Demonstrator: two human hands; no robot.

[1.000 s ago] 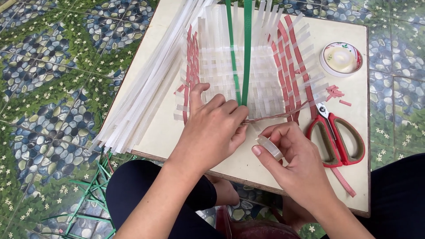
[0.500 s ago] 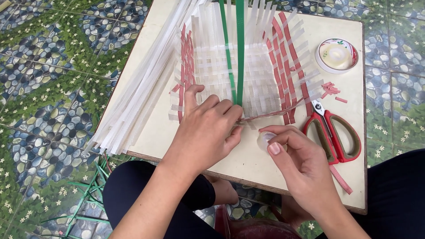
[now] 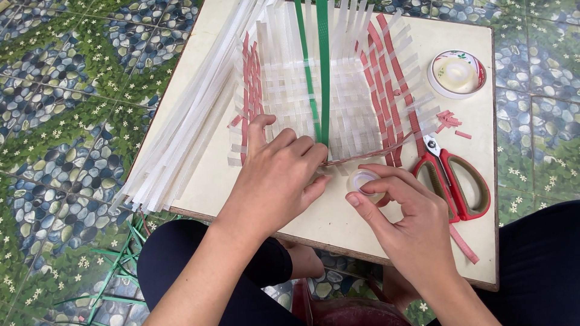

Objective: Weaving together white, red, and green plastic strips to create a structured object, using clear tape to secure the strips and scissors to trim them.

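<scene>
Left hand (image 3: 275, 175) lies palm-down on the near edge of the half-woven basket (image 3: 320, 102), fingers slightly spread, pressing the woven white strips flat against the surface (image 3: 254, 199). Fingertips sit right at the base of the two green strips (image 3: 320, 66), which run up out of the top of the view.

Right hand (image 3: 402, 217) pinches a small roll of clear tape (image 3: 364, 181) between thumb and fingers (roll is just off the basket's near right corner, close to the left hand's fingertips but not touching them). A thin reddish strip (image 3: 362, 158) runs from under the left fingertips towards the right, just above the roll.

Basket: white plastic strapping woven into a flat base with sides rising, red strips (image 3: 386, 84) worked in on the left and right sides. It sits mid-surface.

Around it:
- Bundle of loose white strips (image 3: 181, 133) fanned along the left edge of the surface, overhanging the near-left corner.
- Red-handled scissors (image 3: 453, 178) to the right of the right hand, lying flat, blades pointing at the basket.
- Larger tape roll (image 3: 457, 73) at the far right, well apart from both hands.
- Small red offcuts (image 3: 450, 121) between the larger roll and the scissors.
- Loose green strips (image 3: 115, 265) on the pebble-pattern floor (image 3: 66, 121) under the near-left corner.
</scene>
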